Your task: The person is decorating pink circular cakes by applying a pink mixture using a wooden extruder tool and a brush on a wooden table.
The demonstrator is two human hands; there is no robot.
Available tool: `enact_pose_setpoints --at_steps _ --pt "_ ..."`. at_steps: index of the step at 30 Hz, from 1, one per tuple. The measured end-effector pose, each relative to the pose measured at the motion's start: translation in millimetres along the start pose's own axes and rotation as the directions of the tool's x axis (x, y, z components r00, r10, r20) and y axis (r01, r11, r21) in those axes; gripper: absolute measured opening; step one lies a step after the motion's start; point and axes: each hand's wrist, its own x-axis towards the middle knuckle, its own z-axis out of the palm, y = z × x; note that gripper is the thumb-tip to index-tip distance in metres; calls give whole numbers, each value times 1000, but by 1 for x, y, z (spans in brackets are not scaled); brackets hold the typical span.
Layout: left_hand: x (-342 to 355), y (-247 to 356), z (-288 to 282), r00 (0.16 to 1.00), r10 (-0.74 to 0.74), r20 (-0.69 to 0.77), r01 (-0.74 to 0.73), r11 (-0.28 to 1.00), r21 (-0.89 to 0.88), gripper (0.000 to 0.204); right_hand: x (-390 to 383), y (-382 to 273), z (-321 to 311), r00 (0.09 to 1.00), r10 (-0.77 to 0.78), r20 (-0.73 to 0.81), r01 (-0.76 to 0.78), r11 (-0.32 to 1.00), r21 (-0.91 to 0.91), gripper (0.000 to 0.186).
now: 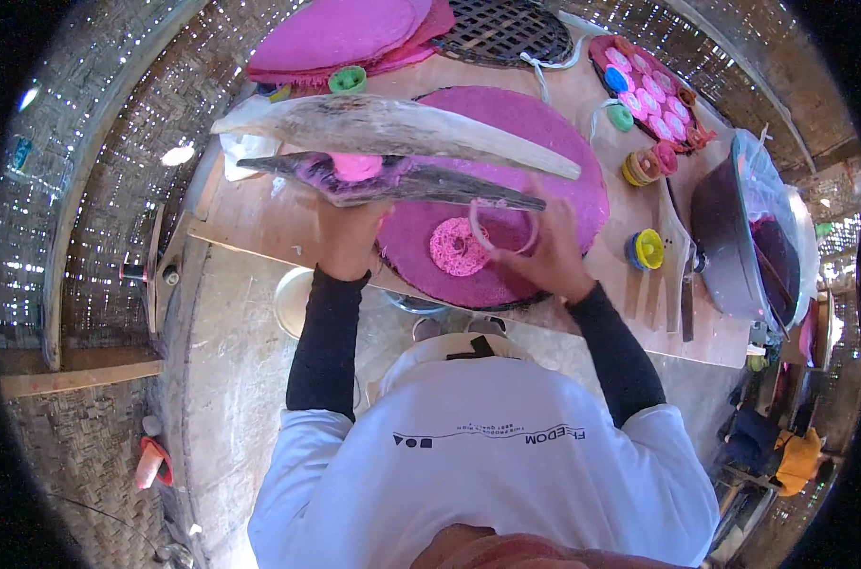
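Note:
My right hand grips a pale translucent ring, held over the round purple board. Just left of the ring, a flat round of pink strands with a small hole at its middle lies on the board. Above the board's left part stretch two long wooden beams: a pale weathered beam and, nearer me, a dark beam. A bright pink lump shows between them, by a pink-stained part of the dark beam. My left hand is against the dark beam's near side, its fingers mostly hidden.
Pink round sheets and a dark woven tray lie at the table's far side. A tray of pink rounds stands far right, with stacked rings, a yellow cup and a large grey tub nearer. Another person is at lower right.

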Motion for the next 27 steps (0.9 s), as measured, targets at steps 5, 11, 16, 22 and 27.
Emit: enact_pose_setpoints --at_steps 5,11,16,22,27 --pt "6 -8 -10 993 -61 100 57 998 41 16 -19 21 -18 973 158 167 -153 987 -38 95" --pt "-2 17 20 917 278 285 -343 916 209 29 -16 11 -33 957 287 -41 -191 729 658 74" --pt "-20 27 51 831 217 512 -488 726 485 41 -41 -12 -45 848 -73 526 -517 107 849 68" --pt "-99 -8 97 772 570 281 -534 341 774 37 -81 11 -63 900 201 386 -403 47 914 55" --pt "-141 -40 138 842 284 459 -528 256 810 31 -95 47 -97 911 309 273 -339 185 922 55"
